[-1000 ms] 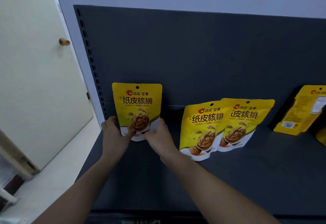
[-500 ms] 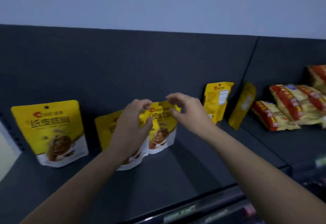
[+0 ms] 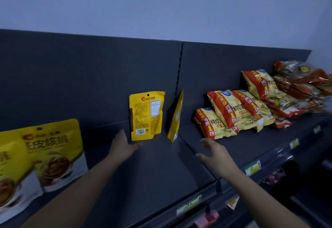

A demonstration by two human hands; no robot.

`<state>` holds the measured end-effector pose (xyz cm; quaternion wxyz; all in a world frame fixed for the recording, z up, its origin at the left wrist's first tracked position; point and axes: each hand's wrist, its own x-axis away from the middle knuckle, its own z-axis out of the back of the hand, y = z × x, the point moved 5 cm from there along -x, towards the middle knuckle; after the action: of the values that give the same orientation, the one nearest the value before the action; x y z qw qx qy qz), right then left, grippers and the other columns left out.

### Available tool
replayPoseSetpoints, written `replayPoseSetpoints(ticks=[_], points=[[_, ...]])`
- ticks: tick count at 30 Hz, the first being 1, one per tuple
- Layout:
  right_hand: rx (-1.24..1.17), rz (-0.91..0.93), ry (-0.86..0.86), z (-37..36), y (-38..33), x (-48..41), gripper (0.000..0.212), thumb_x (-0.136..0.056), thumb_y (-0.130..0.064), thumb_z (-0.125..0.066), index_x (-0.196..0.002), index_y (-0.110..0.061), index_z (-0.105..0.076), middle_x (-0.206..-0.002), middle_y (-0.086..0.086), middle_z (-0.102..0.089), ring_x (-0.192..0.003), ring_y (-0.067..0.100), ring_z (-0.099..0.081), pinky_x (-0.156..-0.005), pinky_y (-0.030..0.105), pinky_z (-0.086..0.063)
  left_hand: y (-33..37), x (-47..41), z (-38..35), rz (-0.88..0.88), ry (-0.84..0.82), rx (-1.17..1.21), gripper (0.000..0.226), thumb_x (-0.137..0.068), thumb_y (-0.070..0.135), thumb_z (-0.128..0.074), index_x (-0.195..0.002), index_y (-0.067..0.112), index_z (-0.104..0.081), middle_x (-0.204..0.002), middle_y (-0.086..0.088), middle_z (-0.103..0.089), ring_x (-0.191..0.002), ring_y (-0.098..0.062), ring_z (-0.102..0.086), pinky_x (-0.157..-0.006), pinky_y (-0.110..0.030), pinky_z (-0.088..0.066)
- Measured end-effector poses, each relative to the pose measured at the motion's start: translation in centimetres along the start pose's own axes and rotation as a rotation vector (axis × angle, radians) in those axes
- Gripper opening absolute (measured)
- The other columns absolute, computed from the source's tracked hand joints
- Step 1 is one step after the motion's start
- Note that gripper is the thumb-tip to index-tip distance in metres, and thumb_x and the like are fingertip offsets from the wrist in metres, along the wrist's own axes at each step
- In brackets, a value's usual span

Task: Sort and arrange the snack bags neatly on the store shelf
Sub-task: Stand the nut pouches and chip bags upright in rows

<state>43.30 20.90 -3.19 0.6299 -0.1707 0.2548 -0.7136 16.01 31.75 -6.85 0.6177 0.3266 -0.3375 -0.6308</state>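
Both hands are spread and hold nothing. The left hand is just beside the lower left corner of the backward pouch, and the right hand is nearer, to its right. That pouch leans on the far back panel. A second pouch stands edge-on just right of it. The backward pouch looks light, slick and floppy, so it is best pinched by its stiffer side seams. Bare shelf opens leftward, while chip bags crowd the right.

On the shelf, 2 walnut bags left, 2 pouches in the middle, chip bags right.
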Motion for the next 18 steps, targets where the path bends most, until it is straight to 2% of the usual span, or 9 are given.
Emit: replayPoseSetpoints(ticks=[3, 7, 10, 13, 15, 18], points=[[-0.018, -0.009, -0.043, -0.9, 1.3, -2.8, 0.061, -0.087, -0.026, -0.066, -0.139, -0.012, -0.038, -0.141, 0.004, -0.045, -0.130, 0.016, -0.043, -0.101, 0.026, -0.038, -0.6, -2.1, -1.3, 0.053, 0.023, 0.043, 0.095, -0.075, 0.022, -0.079, -0.146, -0.001, -0.020, -0.151, -0.018, -0.030, -0.137, -0.031, -0.031, -0.107, -0.038, -0.033], [-0.009, -0.009, -0.059, -3.2, 1.7, -7.5, 0.071, -0.085, -0.032, -0.068, -0.142, -0.011, -0.031, -0.144, 0.005, -0.039, -0.130, 0.018, -0.041, -0.103, 0.026, -0.037, -0.3, -4.8, -2.3, 0.035, 0.108, 0.140, 0.067, -0.077, 0.012, -0.076, -0.133, -0.001, -0.041, -0.130, -0.016, -0.051, -0.117, -0.031, -0.050, -0.082, -0.028, -0.037], [-0.065, -0.017, -0.076, -4.9, 0.8, -10.2, 0.079, -0.083, -0.034, -0.069, -0.143, -0.009, -0.025, -0.144, 0.009, -0.035, -0.131, 0.021, -0.038, -0.102, 0.028, -0.035, -0.4, -6.4, -2.7, 0.036, 0.146, 0.240, 0.056, -0.079, 0.020, -0.076, -0.125, 0.007, -0.046, -0.110, -0.005, -0.054, -0.100, -0.024, -0.053, -0.078, -0.030, -0.040], [-0.159, -0.005, -0.073, -6.2, -0.2, -12.7, 0.083, -0.081, -0.031, -0.071, -0.145, -0.013, -0.020, -0.141, 0.008, -0.034, -0.130, 0.022, -0.037, -0.103, 0.029, -0.034, -0.5, -7.8, -3.3, 0.032, 0.144, 0.297, 0.034, -0.080, 0.019, -0.075, -0.106, 0.015, -0.053, -0.095, 0.001, -0.058, -0.096, -0.025, -0.058, -0.074, -0.031, -0.043], [-0.204, 0.031, -0.068, -7.1, -0.6, -13.8, 0.084, -0.081, -0.024, -0.070, -0.146, -0.017, -0.018, -0.137, 0.008, -0.036, -0.123, 0.020, -0.043, -0.099, 0.028, -0.039, -0.1, -8.2, -3.6, -0.008, 0.156, 0.320, 0.028, -0.081, 0.018, -0.073, -0.103, 0.016, -0.057, -0.092, 0.002, -0.062, -0.094, -0.025, -0.061, -0.073, -0.031, -0.045], [-0.226, 0.129, -0.091, -8.7, -1.2, -13.9, 0.083, -0.084, -0.012, -0.061, -0.149, -0.017, -0.009, -0.130, 0.008, -0.037, -0.111, 0.021, -0.048, -0.087, 0.022, -0.041, 0.3, -8.1, -4.4, -0.064, 0.117, 0.309, 0.034, -0.080, 0.017, -0.074, -0.108, 0.024, -0.057, -0.098, 0.006, -0.063, -0.091, -0.014, -0.062, -0.074, -0.026, -0.048]])
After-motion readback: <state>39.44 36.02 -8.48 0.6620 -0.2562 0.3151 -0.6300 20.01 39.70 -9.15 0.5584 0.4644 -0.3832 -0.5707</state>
